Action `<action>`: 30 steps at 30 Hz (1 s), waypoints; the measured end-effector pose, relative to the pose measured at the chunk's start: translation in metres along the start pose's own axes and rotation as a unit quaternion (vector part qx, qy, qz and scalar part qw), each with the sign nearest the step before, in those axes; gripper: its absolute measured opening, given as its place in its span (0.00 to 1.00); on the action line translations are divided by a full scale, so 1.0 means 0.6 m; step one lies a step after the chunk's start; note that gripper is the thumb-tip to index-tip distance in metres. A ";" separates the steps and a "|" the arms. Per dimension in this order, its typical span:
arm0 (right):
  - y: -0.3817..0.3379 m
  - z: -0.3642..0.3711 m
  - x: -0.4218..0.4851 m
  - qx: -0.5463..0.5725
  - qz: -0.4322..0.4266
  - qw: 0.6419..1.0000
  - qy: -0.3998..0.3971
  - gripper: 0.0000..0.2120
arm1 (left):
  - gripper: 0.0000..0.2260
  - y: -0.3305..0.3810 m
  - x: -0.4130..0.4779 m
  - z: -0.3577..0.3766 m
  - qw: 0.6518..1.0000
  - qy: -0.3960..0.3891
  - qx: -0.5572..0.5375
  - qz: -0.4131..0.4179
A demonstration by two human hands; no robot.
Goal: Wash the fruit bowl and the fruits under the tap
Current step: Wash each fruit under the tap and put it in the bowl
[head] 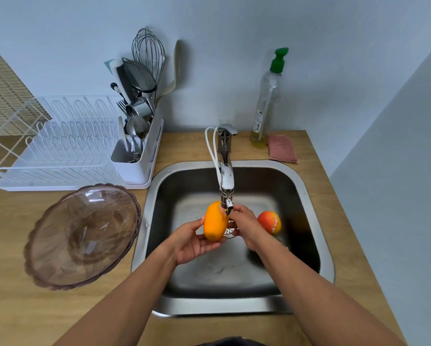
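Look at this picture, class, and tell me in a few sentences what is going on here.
A person stands at the sink. The left hand holds an orange-yellow fruit right under the tap spout, while the right hand reaches in beside it; whether it touches the fruit is unclear. A red apple lies in the basin. The fruit bowl sits empty on the counter, left of the sink.

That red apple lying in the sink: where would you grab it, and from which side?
Probably around the apple's round middle, coming from above: it lies low in the sink, close to the right wall, with its top exposed.
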State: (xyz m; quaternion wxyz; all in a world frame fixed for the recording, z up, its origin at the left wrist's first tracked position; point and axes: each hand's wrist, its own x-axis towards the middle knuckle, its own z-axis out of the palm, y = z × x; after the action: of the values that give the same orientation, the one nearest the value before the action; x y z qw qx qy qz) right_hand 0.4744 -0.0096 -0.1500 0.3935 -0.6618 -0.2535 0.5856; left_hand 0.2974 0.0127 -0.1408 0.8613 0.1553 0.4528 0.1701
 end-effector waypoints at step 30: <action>0.036 -0.159 0.026 -0.402 0.016 0.902 0.157 0.40 | 0.28 -0.026 0.018 0.041 0.984 0.084 0.125 0.090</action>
State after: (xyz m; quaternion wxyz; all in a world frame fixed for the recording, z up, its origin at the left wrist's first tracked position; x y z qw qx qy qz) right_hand 0.5678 -0.0309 -0.1763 0.1199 -0.8507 -0.3919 0.3290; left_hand 0.3262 0.0006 -0.1418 0.7751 0.2867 0.5257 0.2017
